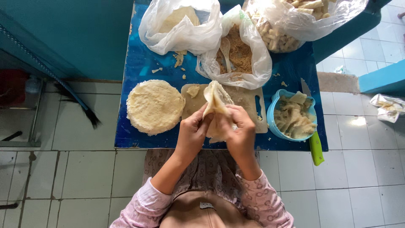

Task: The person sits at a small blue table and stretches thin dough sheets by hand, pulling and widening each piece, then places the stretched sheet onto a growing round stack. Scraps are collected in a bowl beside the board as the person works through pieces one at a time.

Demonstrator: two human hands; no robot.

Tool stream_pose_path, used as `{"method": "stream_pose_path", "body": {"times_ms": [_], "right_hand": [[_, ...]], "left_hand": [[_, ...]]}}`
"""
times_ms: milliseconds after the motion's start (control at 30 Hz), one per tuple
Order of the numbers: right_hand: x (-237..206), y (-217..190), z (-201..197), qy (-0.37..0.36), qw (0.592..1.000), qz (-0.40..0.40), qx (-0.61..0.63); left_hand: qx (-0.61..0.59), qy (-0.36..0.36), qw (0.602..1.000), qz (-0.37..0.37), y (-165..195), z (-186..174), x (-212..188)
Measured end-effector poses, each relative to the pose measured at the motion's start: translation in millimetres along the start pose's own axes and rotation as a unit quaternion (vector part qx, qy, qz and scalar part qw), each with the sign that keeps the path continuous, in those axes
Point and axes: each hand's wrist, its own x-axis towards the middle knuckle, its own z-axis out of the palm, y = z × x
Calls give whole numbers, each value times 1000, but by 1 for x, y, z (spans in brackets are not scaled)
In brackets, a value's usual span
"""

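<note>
Both hands, left hand (193, 131) & right hand (240, 128), pinched on thin wrapper sheet (216, 101) above cutting board (249, 101) near table's front edge. Keep folds tight, w/ even tension, so sheet doesn't tear.

Floor (76, 181): pale square tiles, dark grout, lower frame. Wall (84, 38): teal, upper left. Table (139, 67): small, blue top, centre. Teal ledge (382, 78): right edge. Glare patch on tile, right.
</note>
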Motion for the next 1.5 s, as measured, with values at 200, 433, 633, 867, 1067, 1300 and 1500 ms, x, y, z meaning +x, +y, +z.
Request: {"method": "stream_pose_path", "body": {"times_ms": [200, 433, 633, 867, 1067, 1300, 1500], "right_hand": [[-1, 23, -9, 32, 952, 141, 269], [-11, 23, -5, -25, 975, 125, 180], [-11, 9, -2, -21, 982, 137, 128], [-12, -18, 7, -3, 995, -49, -81], [-12, -7, 3, 15, 988, -21, -153], [-11, 26, -20, -32, 967, 186, 172], [-12, 32, -17, 8, 958, 179, 224]], "left_hand": [[-288, -10, 948, -137, -12, -4, 7], [-187, -60, 979, -57, -7, -19, 20], [-215, -54, 968, -120, -3, -20, 33], [-287, -58, 949, -114, -6, -8, 17], [-268, -69, 953, -124, 1, -6, 8], [-293, -36, 937, -187, -3, -16, 18], [-163, -88, 980, -68, -18, -17, 30]]}}
